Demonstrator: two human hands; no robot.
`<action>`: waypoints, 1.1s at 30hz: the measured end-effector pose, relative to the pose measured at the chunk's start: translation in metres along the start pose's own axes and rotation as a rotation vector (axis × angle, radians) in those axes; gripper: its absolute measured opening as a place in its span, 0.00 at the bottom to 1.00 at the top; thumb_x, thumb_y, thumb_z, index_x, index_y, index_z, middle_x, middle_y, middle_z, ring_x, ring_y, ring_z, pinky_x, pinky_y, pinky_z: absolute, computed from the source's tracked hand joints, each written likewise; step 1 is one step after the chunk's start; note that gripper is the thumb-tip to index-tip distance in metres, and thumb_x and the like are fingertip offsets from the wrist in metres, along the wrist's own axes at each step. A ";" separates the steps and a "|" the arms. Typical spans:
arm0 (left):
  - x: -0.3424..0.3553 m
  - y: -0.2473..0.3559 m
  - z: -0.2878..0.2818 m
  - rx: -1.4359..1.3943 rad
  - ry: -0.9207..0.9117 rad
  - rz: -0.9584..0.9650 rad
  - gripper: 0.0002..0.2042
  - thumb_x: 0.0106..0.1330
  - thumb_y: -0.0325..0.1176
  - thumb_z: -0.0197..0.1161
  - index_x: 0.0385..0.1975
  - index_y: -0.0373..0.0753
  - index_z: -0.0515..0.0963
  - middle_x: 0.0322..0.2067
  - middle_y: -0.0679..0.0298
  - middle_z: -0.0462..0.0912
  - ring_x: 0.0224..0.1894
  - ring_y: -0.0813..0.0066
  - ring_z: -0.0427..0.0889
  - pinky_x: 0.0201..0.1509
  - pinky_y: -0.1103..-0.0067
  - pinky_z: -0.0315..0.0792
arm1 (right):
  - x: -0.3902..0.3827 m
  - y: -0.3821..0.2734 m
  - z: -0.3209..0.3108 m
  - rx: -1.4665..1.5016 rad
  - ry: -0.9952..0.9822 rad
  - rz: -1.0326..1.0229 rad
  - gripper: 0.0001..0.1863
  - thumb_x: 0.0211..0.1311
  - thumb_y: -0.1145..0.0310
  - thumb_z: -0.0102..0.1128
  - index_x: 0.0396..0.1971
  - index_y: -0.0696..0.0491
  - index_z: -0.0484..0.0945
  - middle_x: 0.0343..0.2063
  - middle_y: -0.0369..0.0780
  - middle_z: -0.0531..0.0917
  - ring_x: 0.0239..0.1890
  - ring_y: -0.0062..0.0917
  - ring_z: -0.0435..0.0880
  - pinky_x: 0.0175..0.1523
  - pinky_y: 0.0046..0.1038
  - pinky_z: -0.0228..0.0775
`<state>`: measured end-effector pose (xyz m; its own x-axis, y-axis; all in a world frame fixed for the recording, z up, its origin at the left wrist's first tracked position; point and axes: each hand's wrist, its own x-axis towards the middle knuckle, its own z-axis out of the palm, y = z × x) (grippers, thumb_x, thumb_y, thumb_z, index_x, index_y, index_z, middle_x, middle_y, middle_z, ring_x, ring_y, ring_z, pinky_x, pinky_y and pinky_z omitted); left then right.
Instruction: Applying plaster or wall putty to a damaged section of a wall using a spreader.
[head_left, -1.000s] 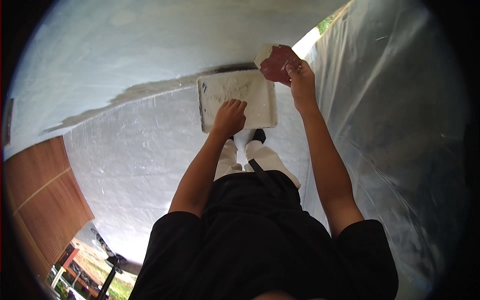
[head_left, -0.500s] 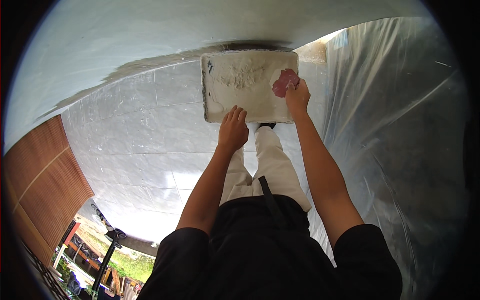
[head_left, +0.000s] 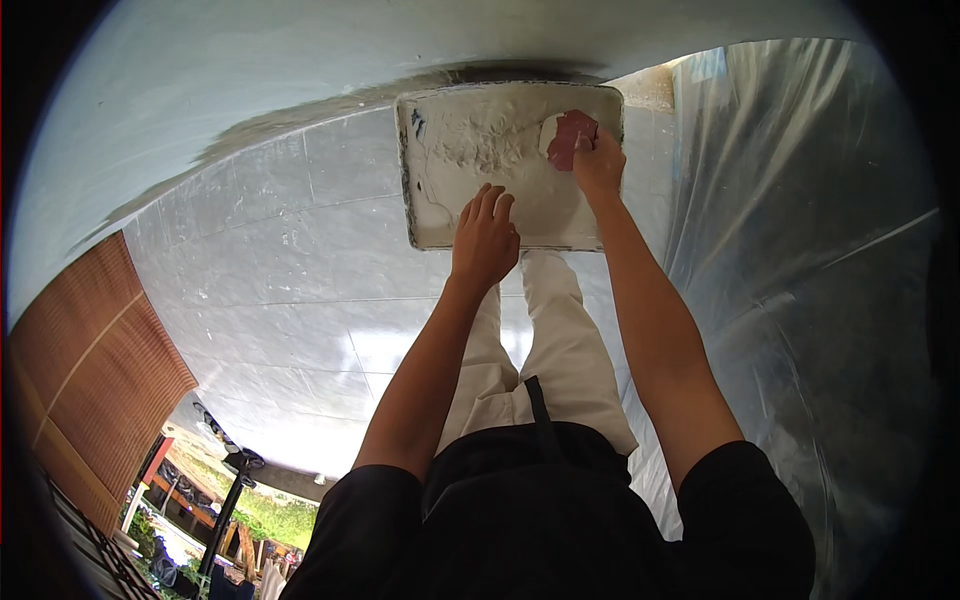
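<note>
While right grip (head_left: pixel 600 165) pinches a flat dark-red, pale-edged scraper (head_left: pixel 570 140) just left, slack hold could drop it into the shallow rectangular tray (head_left: pixel 406 190) of beige paste (head_left: pixel 480 148) below; left grip (head_left: pixel 486 235), loosely spread, might smear.

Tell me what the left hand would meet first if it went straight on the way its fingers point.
Likely the lumpy pale paste in the tray, just ahead of the left hand; this single view leaves the hand's height unclear.
</note>
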<state>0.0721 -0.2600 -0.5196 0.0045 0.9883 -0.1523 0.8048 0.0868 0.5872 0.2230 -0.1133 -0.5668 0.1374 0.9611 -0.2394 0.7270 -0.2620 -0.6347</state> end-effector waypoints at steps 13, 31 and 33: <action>-0.011 -0.001 0.004 -0.013 -0.006 -0.038 0.21 0.55 0.26 0.57 0.52 0.35 0.69 0.57 0.51 0.70 0.65 0.52 0.65 0.66 0.61 0.61 | -0.008 0.016 0.016 0.000 -0.100 0.089 0.12 0.61 0.64 0.57 0.37 0.58 0.80 0.36 0.52 0.83 0.43 0.50 0.81 0.49 0.44 0.70; 0.003 0.012 -0.047 -0.053 0.123 -0.006 0.20 0.57 0.23 0.55 0.52 0.34 0.68 0.57 0.51 0.69 0.65 0.49 0.64 0.66 0.60 0.62 | -0.022 -0.006 -0.064 1.198 -0.417 0.492 0.15 0.69 0.74 0.48 0.53 0.60 0.71 0.48 0.42 0.80 0.46 0.30 0.82 0.52 0.36 0.77; 0.018 0.024 -0.064 -0.056 0.165 0.047 0.20 0.56 0.23 0.55 0.51 0.34 0.68 0.57 0.51 0.69 0.65 0.49 0.65 0.66 0.60 0.62 | -0.019 -0.021 -0.088 1.305 -0.419 0.393 0.15 0.69 0.74 0.48 0.53 0.59 0.71 0.48 0.42 0.80 0.48 0.29 0.82 0.53 0.35 0.77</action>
<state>0.0540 -0.2326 -0.4573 -0.0602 0.9982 0.0059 0.7714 0.0428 0.6349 0.2642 -0.1188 -0.4846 -0.1913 0.7724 -0.6056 -0.4729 -0.6132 -0.6327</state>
